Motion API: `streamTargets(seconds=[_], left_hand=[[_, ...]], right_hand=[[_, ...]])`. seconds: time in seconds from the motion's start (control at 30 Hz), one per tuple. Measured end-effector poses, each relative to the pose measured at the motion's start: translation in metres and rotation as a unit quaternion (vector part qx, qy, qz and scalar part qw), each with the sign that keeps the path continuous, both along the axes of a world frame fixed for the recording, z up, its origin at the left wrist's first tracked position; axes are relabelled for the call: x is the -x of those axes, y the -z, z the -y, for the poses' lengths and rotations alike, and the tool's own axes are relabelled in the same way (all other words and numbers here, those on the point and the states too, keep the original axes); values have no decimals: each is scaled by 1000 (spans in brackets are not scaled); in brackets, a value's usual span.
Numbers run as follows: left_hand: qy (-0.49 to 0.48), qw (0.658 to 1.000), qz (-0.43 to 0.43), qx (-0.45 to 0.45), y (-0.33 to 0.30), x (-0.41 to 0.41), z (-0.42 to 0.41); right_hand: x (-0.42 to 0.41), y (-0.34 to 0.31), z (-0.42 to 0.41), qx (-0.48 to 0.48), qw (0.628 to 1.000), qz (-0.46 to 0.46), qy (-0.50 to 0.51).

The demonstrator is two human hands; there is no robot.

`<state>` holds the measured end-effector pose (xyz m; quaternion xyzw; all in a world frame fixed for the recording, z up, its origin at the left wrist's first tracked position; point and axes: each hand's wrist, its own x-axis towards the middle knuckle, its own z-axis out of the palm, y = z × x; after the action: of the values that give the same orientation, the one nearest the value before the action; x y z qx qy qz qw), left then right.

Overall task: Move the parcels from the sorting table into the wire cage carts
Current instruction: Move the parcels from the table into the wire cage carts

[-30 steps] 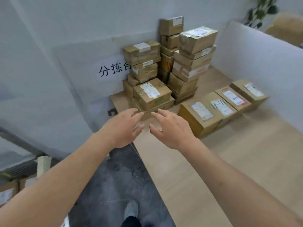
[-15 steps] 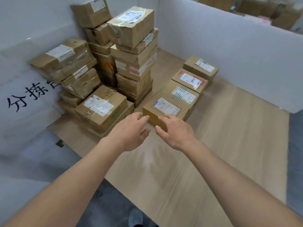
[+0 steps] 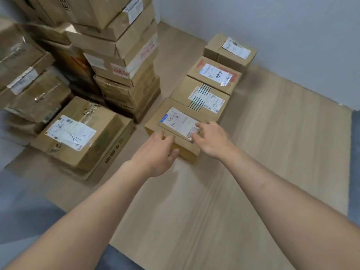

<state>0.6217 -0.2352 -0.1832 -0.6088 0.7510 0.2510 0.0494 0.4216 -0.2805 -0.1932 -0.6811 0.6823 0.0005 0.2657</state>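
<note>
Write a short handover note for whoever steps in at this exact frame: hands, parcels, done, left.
Left hand: open, fingers on the near edge of the nearest box.
Right hand: open, fingers on that box's label.
Parcels: this box heads a row of four on the table; tall stacks stand to the left.
Done: nothing lifted.
Left: grip, carry to a cart; none in view.

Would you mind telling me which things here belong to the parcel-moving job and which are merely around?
Part of the job:
nearest parcel, reached by the left hand and right hand
three parcels in a row behind it
stacked parcels
sorting table

Merely around:
white partition
grey floor
</note>
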Motion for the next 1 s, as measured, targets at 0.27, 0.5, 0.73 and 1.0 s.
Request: streamTargets(seconds=[0.27,0.5,0.73,1.0], left_hand=[[-42,999,-11,-15,43,5,-8],[-168,982,-78,-45,59,0,-38],[-196,958,-200,-56,59,-14,-58],[-166,960,-223,-16,11,-30,-93]], right_hand=[[16,44,9,30,999,-36,-15],[4,53,-35,-37,994,96,-41],[-23,61,-67,-32,982,185,-20],[-39,12,-110,33,981,191,1]])
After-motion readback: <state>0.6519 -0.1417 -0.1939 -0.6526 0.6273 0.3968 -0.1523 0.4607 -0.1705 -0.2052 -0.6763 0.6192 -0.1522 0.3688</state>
